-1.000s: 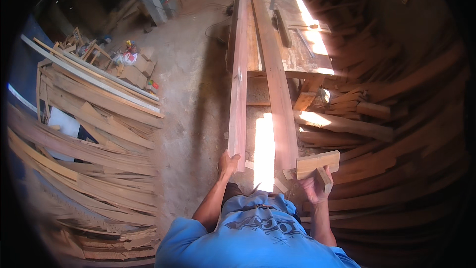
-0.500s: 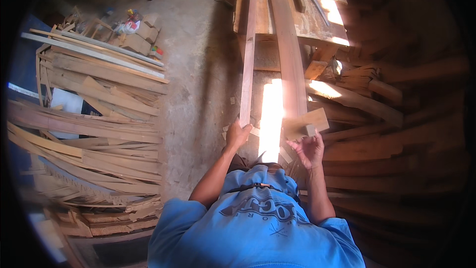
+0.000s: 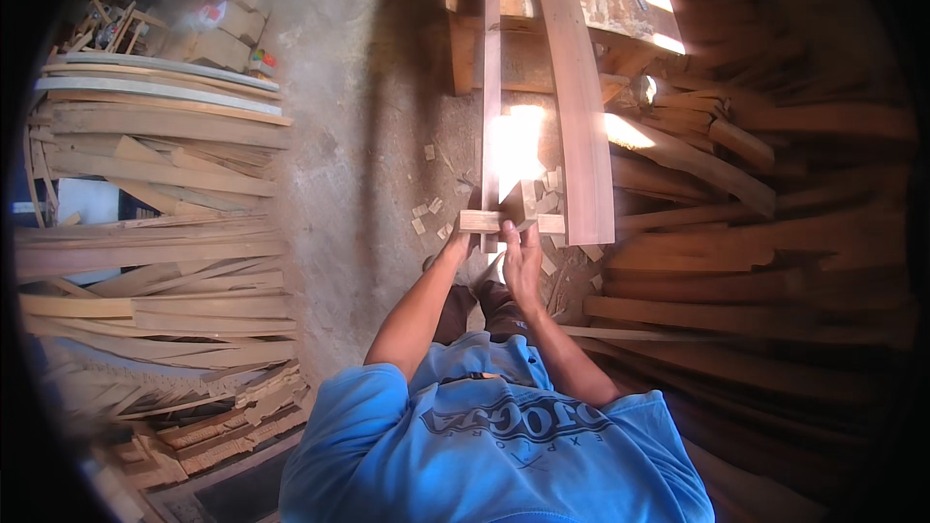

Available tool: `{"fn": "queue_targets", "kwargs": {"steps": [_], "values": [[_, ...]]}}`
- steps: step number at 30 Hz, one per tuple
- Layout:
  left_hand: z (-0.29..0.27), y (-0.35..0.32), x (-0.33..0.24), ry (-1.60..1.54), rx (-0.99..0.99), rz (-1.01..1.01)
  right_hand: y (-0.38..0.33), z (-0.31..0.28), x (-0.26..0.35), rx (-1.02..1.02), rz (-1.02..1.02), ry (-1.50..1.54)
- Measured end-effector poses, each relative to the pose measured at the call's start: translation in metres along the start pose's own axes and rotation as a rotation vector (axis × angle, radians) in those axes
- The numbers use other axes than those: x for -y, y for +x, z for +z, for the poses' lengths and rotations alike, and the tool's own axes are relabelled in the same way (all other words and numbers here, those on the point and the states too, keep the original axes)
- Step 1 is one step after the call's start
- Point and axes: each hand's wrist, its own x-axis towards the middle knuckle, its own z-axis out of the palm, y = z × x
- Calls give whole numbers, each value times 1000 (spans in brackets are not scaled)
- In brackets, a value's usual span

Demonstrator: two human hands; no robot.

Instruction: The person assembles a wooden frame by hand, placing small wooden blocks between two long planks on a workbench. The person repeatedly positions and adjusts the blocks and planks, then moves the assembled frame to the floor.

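Note:
My left hand (image 3: 457, 248) is closed at the near end of a long narrow board (image 3: 491, 126), its fingers partly hidden behind the wood. Across that same end lies a T-shaped wooden piece (image 3: 480, 222), a crossbar with a thicker block standing out from it. My right hand (image 3: 523, 269) grips this piece from below, thumb against the crossbar. To the right, a wider plank (image 3: 578, 136) runs alongside, apart from both hands. Far ends of both boards rest on a wooden workbench (image 3: 518, 53).
Stacked planks (image 3: 165, 150) line the left side, with cardboard boxes (image 3: 228, 44) beyond them. Piled lumber (image 3: 746, 276) fills the shaded right. Small wood offcuts (image 3: 419, 216) are scattered over the concrete floor (image 3: 334, 165). A bright sunlight patch falls between the boards.
My right hand has brought the T-shaped wooden piece leftward onto the narrow board's near end. My left hand stays at that end. The view has shifted slightly.

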Motion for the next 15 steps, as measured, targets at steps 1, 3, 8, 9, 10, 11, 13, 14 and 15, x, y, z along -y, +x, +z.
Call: {"fn": "queue_targets", "kwargs": {"steps": [1, 3, 8, 9, 10, 11, 13, 14, 15], "values": [[2, 7, 1, -43, -20, -43, -8, 8, -3, -25, -11, -116], [8, 17, 0, 3, -181, -12, -18, 16, -5, -23, -55, -166], [19, 18, -2, -225, -98, 29, -27, 16, 11, 4, 79, -281], [18, 18, -1, -223, -102, 42, -26, 16, 14, 11, 31, -291], [18, 19, 2, -228, -98, 27, -27, 16, 17, 4, 10, -320], [15, 21, 7, -111, -142, 46, -25, 17, 17, -3, 81, -350], [7, 32, 20, 97, -205, 31, -23, 19, 17, -2, 111, -353], [1, 40, 29, 17, -148, -20, -21, 20, 14, -19, 114, -303], [-5, 49, 38, -66, -92, -63, -22, 20, 13, -34, 117, -252]]}}
